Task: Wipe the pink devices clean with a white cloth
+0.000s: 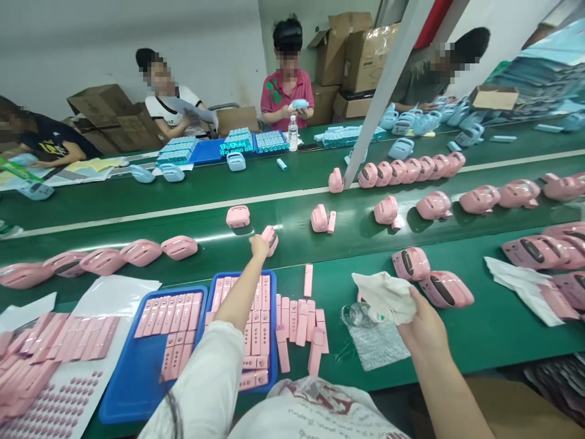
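Note:
My left hand [259,245] is stretched out over the green belt with its fingers on a rounded pink plastic casing [272,242], which has a dark window. A whitish cloth [386,297] hangs from my right hand [427,323], its fingers closed on one edge. Below the cloth lie a clear plastic bottle [363,315] and a grey-white rag [379,347]. Under my left forearm is a blue tray [273,360] filled with pink rectangular pieces. Loose pink pieces [301,323] stand and lie just right of that tray.
Another blue tray [123,390] holds pink pieces at the left, beside a white sticker sheet [86,378]. Pink casings [141,252] line the belt [214,244]. A slanted post [384,85] rises beyond it. Several people sit across, near blue casings [402,148].

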A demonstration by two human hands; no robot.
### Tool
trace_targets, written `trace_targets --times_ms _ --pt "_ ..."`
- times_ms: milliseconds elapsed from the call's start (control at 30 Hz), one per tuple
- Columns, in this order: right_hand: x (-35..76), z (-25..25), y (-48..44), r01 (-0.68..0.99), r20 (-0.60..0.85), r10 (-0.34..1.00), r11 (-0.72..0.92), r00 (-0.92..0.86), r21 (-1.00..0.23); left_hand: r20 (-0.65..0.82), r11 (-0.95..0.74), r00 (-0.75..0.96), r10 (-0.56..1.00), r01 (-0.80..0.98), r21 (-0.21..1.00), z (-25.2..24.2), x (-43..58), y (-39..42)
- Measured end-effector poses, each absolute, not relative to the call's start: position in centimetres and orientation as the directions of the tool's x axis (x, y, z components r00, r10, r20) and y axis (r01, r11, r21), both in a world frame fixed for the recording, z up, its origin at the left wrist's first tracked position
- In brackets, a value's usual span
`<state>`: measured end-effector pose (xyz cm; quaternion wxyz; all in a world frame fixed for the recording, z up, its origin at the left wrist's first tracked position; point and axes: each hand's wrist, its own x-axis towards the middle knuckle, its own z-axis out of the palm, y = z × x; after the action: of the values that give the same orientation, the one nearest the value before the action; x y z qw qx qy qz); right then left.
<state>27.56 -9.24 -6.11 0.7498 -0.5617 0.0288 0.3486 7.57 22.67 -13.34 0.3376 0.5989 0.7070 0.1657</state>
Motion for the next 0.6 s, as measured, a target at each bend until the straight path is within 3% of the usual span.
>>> trace_targets --times_ms 267,367,433,600 --pt "29.9 -8.2 -11.5 -0.615 -0.525 0.423 0.102 0.739 -0.782 -0.249 0.146 -0.023 0.968 0.859 0.49 -13.4 7.1 24.4" --pt "30.4 -9.1 -11.5 -0.618 -0.551 0.396 0.054 0.734 -0.784 -0.176 -0.04 0.135 0.975 0.888 0.458 -13.7 9.1 20.6" --pt "30.8 -9.3 -11.1 -0.619 -0.56 0.388 0.034 0.732 -0.785 -0.272 -0.259 0.387 0.881 0.876 0.406 -14.6 10.9 16.5" --pt "31.3 -9.5 -10.3 -0.603 -0.552 0.439 -0.028 0.709 -0.797 -0.49 -0.314 0.479 0.728 0.869 0.384 -18.4 13.9 8.9"
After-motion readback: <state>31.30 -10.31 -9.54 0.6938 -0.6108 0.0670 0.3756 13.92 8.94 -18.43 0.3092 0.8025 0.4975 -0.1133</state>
